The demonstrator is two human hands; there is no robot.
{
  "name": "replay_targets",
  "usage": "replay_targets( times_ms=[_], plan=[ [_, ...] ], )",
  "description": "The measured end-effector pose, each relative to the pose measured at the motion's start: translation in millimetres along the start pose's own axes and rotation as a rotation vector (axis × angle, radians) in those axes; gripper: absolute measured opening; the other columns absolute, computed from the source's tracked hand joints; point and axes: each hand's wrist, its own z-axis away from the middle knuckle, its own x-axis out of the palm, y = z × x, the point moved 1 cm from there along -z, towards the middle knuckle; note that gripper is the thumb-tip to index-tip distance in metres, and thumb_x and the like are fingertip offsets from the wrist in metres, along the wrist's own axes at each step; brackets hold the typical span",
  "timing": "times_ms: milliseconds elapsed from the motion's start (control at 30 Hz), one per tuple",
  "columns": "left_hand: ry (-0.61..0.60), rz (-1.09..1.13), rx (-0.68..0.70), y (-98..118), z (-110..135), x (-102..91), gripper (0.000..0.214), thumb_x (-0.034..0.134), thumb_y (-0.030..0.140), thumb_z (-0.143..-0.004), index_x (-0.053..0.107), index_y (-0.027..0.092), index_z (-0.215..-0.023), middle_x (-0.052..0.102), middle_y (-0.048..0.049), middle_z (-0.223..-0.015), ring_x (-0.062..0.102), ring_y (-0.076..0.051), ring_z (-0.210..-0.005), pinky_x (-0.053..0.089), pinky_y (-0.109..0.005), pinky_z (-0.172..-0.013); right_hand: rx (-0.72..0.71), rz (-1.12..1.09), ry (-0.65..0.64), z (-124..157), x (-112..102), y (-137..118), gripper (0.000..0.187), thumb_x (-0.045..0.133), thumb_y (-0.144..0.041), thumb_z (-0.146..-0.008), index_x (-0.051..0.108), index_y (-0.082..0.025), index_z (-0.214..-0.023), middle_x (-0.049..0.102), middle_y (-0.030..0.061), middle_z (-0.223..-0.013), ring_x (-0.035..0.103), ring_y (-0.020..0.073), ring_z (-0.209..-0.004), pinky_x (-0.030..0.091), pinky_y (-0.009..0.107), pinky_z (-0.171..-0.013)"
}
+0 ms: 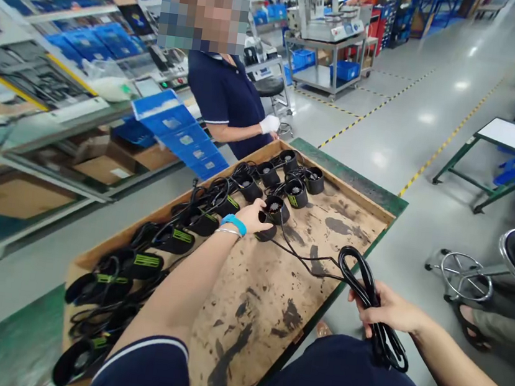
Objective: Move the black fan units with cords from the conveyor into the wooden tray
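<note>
My left hand [251,216], with a blue band at the wrist, grips a short black cylindrical fan unit [266,233] on the brown board of the tray. Another black cylindrical fan unit [276,210] stands right against it, with vanes or wiring visible inside its open top. In my right hand [391,309] is a coiled bundle of black cable [363,287], held over the tray's near edge. Thin black leads run from the bundle across the board to the units at my left hand.
More black cylinders with green-yellow labels [176,241] and tangled cables line the tray's left side. The wooden tray [355,195] rests on a green table [349,173]. Across it stands a person [225,92] with a white glove. A wheeled stool [465,278] and someone's foot are at right.
</note>
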Motion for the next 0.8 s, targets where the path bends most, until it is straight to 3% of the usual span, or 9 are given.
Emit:
replay_targets(
  times_ms=[433, 567, 600, 667, 700, 733, 767, 800],
  plan=[
    [0.002, -0.052, 0.003, -11, 7, 5.3, 0.107, 0.074, 0.046, -0.064, 0.016, 0.014, -0.148, 0.061, -0.0153, -0.123, 0.062, -0.031, -0.106, 0.048, -0.036, -0.086, 0.000, 0.003, -0.017, -31, 16, -14, 0.039, 0.068, -0.024, -0.065, 0.051, -0.015, -0.099, 0.054, -0.0075, -0.064, 0.064, 0.0143, -0.054, 0.053, 0.023, -0.048],
    [0.015, -0.025, -0.014, -14, 9, -3.2, 0.112, 0.079, 0.040, -0.058, 0.021, 0.010, -0.148, 0.058, -0.0195, -0.127, 0.057, -0.032, -0.114, 0.045, -0.038, -0.095, 0.008, 0.006, -0.030, -37, 21, -13, 0.038, 0.068, -0.023, -0.064, 0.050, -0.015, -0.097, 0.055, -0.0073, -0.064, 0.063, 0.0131, -0.053, 0.051, 0.021, -0.048],
    [0.092, -0.001, -0.029, -10, 16, -7.3, 0.104, 0.080, 0.039, -0.057, 0.031, 0.009, -0.144, 0.058, -0.0199, -0.127, 0.055, -0.033, -0.116, 0.045, -0.039, -0.096, 0.021, 0.009, -0.018, -38, 22, -14, 0.039, 0.068, -0.024, -0.064, 0.051, -0.015, -0.098, 0.055, -0.0070, -0.064, 0.063, 0.0130, -0.052, 0.051, 0.022, -0.048],
    [0.375, 0.134, -0.128, 5, 46, -13.3, 0.065, 0.075, 0.042, -0.063, 0.058, 0.009, -0.116, 0.064, -0.0171, -0.113, 0.058, -0.030, -0.107, 0.046, -0.039, -0.092, 0.042, 0.012, 0.011, -40, 24, -15, 0.041, 0.070, -0.026, -0.064, 0.051, -0.015, -0.099, 0.057, -0.0059, -0.066, 0.062, 0.0127, -0.053, 0.051, 0.022, -0.049],
    [0.515, 0.260, -0.191, 17, 68, -12.4, 0.043, 0.069, 0.047, -0.071, 0.063, 0.011, -0.093, 0.067, -0.0140, -0.097, 0.061, -0.026, -0.095, 0.048, -0.038, -0.087, 0.044, 0.008, 0.025, -41, 24, -17, 0.042, 0.071, -0.028, -0.065, 0.051, -0.016, -0.100, 0.058, -0.0053, -0.068, 0.062, 0.0128, -0.054, 0.051, 0.023, -0.050],
    [0.615, 0.425, -0.260, 33, 93, -7.5, 0.039, 0.058, 0.051, -0.080, 0.060, 0.013, -0.074, 0.065, -0.0105, -0.079, 0.061, -0.022, -0.079, 0.049, -0.035, -0.079, 0.041, 0.000, 0.038, -43, 25, -18, 0.044, 0.073, -0.031, -0.065, 0.051, -0.016, -0.101, 0.058, -0.0047, -0.069, 0.062, 0.0129, -0.054, 0.052, 0.024, -0.051],
    [0.561, 0.634, -0.267, 53, 118, 2.5, 0.047, 0.049, 0.056, -0.086, 0.056, 0.014, -0.064, 0.061, -0.0083, -0.066, 0.058, -0.018, -0.067, 0.049, -0.033, -0.070, 0.031, -0.008, 0.050, -44, 26, -20, 0.047, 0.075, -0.035, -0.066, 0.051, -0.016, -0.101, 0.058, -0.0042, -0.070, 0.062, 0.0132, -0.055, 0.051, 0.025, -0.051],
    [0.393, 0.846, -0.200, 77, 142, 16.5, 0.055, 0.044, 0.061, -0.087, 0.056, 0.014, -0.061, 0.060, -0.0087, -0.063, 0.057, -0.017, -0.062, 0.049, -0.032, -0.064, 0.015, -0.016, 0.061, -47, 28, -21, 0.049, 0.076, -0.040, -0.067, 0.051, -0.016, -0.102, 0.058, -0.0039, -0.070, 0.062, 0.0137, -0.056, 0.051, 0.025, -0.052]
  ],
)
